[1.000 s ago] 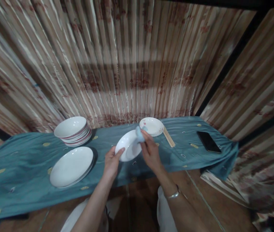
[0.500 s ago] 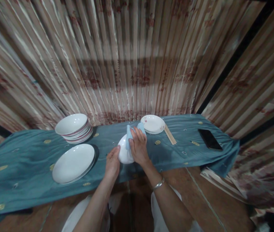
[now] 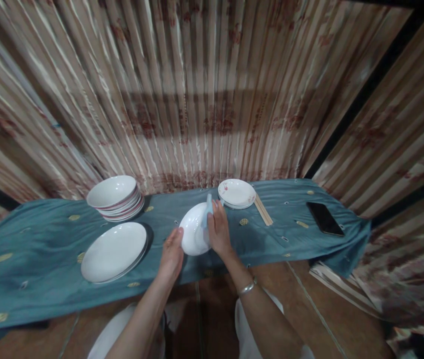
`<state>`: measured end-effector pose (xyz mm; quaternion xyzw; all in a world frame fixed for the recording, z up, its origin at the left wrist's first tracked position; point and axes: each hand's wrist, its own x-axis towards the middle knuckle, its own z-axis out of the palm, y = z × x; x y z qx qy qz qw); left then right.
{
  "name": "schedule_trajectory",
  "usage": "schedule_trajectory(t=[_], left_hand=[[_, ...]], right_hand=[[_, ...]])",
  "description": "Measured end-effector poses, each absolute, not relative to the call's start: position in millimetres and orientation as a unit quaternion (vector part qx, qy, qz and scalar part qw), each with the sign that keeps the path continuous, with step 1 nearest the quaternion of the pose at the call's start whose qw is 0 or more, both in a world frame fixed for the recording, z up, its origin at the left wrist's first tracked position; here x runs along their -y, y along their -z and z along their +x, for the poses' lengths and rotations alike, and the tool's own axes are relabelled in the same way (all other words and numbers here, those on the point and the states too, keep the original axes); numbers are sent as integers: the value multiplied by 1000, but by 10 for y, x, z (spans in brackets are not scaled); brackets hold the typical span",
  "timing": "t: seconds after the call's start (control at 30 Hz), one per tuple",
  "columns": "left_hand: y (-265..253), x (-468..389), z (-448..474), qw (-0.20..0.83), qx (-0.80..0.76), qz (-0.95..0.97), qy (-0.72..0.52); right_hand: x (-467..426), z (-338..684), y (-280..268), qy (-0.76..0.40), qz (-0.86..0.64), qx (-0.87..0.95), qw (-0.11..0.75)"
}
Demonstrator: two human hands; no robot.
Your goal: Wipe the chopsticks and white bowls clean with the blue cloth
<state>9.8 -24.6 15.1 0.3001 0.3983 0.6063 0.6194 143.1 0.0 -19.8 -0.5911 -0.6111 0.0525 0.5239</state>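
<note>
A small white plate (image 3: pixel 193 232) is held tilted above the front part of the table, its underside appearing to face me. My left hand (image 3: pixel 172 249) grips its left rim, thumb on the near face. In my right hand (image 3: pixel 219 229) is a light blue cloth (image 3: pixel 208 212), bunched between the fingers at the plate's right side. My right fingers partly hide the cloth and the plate's right edge. A silver bracelet (image 3: pixel 246 287) circles my right wrist.
Stacked bowls (image 3: pixel 116 199) stand at the back left, with large white plates (image 3: pixel 114 254) before them. Behind my right hand sit flowered plates (image 3: pixel 237 193), beside chopsticks (image 3: pixel 263 210). A black phone (image 3: pixel 324 218) lies farther right on the teal tablecloth (image 3: pixel 47 239). Pleated curtains (image 3: pixel 212 89) rise behind.
My right hand and the cloth have shifted toward the plate's right side, uncovering more of its surface. The cloth now looks narrower and folded. My left hand keeps its hold at the left rim.
</note>
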Motion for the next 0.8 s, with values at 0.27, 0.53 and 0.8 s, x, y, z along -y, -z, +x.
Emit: schedule_trajectory(t=[0.27,0.53,0.8], left_hand=[[-77,246,39,632,-375,316,-600],[-142,266,106,633,-392,287,-603],[-50,179,44,637,-400,211,-625]], right_hand=[[302,990,9,29,-513,765,388],[-65,1359,174,-38,-588,643,489],[-149,1380,676,-132,-610,589,513]])
